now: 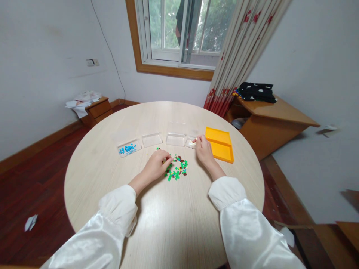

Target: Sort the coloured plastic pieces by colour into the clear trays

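My left hand (157, 163) rests at the left side of a loose pile of small toy bricks (176, 173), mostly green and brown, with a few blue and yellow ones. Its thumb and fingers are apart over the pile, and it covers part of the bricks. My right hand (204, 150) is at a small clear box (188, 144) holding white pieces (193, 142). The right fingertips are closed together above the box's right side; what they pinch is too small to make out.
Left of the small box stand two clear boxes (175, 139) (152, 139) and a clear box with blue bricks (127, 148). An open yellow case (221, 151) lies right of my right hand. The round table (168, 231) stands before a window, with a wooden cabinet (269, 119) at right.
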The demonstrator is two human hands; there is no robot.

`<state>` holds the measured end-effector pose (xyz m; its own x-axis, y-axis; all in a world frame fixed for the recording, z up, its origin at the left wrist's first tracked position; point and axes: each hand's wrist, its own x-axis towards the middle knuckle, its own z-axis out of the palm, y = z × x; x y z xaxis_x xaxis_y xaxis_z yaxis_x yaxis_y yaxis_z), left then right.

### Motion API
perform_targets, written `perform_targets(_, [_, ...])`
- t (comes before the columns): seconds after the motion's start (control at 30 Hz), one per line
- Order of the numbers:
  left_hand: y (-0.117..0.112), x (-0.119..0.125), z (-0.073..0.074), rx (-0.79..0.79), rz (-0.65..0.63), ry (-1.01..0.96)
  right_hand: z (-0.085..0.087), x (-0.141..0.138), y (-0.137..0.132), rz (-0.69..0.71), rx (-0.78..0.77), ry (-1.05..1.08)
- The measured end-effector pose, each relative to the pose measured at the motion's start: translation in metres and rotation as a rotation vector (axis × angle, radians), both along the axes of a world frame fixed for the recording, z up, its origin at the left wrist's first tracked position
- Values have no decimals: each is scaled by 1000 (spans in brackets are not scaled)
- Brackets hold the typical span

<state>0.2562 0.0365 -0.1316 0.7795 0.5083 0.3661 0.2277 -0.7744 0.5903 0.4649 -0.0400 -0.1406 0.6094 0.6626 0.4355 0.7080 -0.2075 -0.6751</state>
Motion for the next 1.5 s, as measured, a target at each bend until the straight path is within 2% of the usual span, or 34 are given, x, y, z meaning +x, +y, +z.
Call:
perform_targets(0.1, [-1, -1, -4, 62, -85, 44, -4, 9, 1, -82, -36, -57])
perform_targets(0.27, [-4, -2, -7, 126, -105, 123, -5, 11, 0, -141, -68, -99])
perform_targets(0.43, [-9, -3, -4, 161, -136, 187, -8, 12, -1, -193, -33, -89])
perform_targets(0.73, [-13, -3, -3, 196, -164, 277, -9, 13, 0, -166, -13, -63])
perform_targets(1.1, [-9, -4, 3, 268, -166, 269, -9, 12, 0, -146, -3, -54])
perform_targets(1.27, [-6, -4, 2, 232, -140, 232, -10, 13, 0, -145, 17, -47])
perform_targets(1.37, [-4, -3, -2, 164, -125, 223, -8, 11, 1, -92, 23, -42])
perform_targets(1.5, [-3, -1, -7, 70, -105, 204, -4, 0, 2, 116, 27, -55])
